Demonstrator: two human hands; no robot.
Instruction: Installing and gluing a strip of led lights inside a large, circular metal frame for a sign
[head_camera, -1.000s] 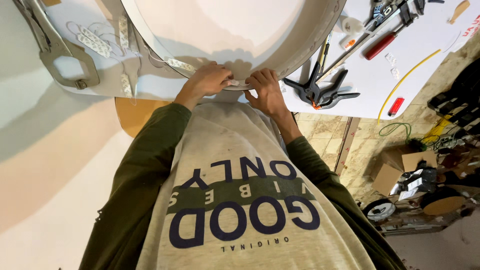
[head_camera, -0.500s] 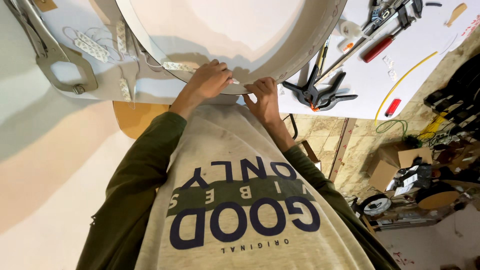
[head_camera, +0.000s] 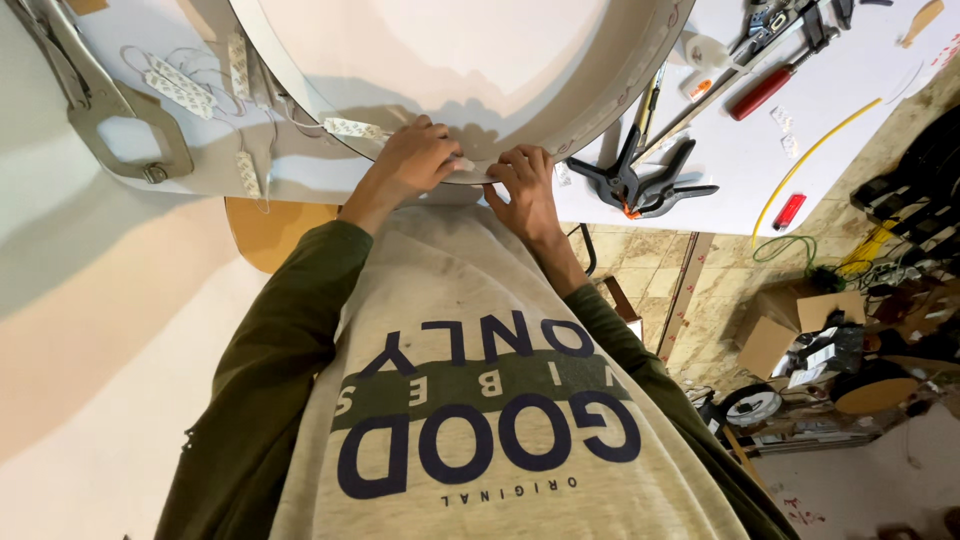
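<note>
White tabletop (head_camera: 860, 130) filled the upper part of the view, with a tiled floor (head_camera: 650, 280) below its edge and cardboard boxes (head_camera: 775, 335) and cluttered gear further off on the person's right. On the table lay a large round white disc (head_camera: 450, 60) with a raised grey rim (head_camera: 620, 100), its near edge hanging just over the person's chest.

Both hands met at that near edge. The left hand (head_camera: 415, 160) lay curled on top of the rim, fingers bent and pressing down on a small white strip (head_camera: 462, 163) that stuck out from under the fingertips. The right hand (head_camera: 525, 190) sat just beside it, fingers bent with their tips against the rim next to the same strip; whether it pinched the strip or only pressed the rim could not be told. The two hands were almost touching.

Left of the hands, several small white modules joined by thin wires (head_camera: 185, 90) lay scattered on the table, one of them (head_camera: 350, 128) resting against the rim close to the left hand. A metal locking clamp (head_camera: 105, 110) lay further left. To the right of the hands a black spring clamp (head_camera: 640, 185) sat at the table edge, and beyond it a red-handled tool (head_camera: 765, 92), a long yellow strip (head_camera: 815, 155) and a small red object (head_camera: 788, 211). The person wore a grey printed shirt with olive sleeves (head_camera: 290, 340).
</note>
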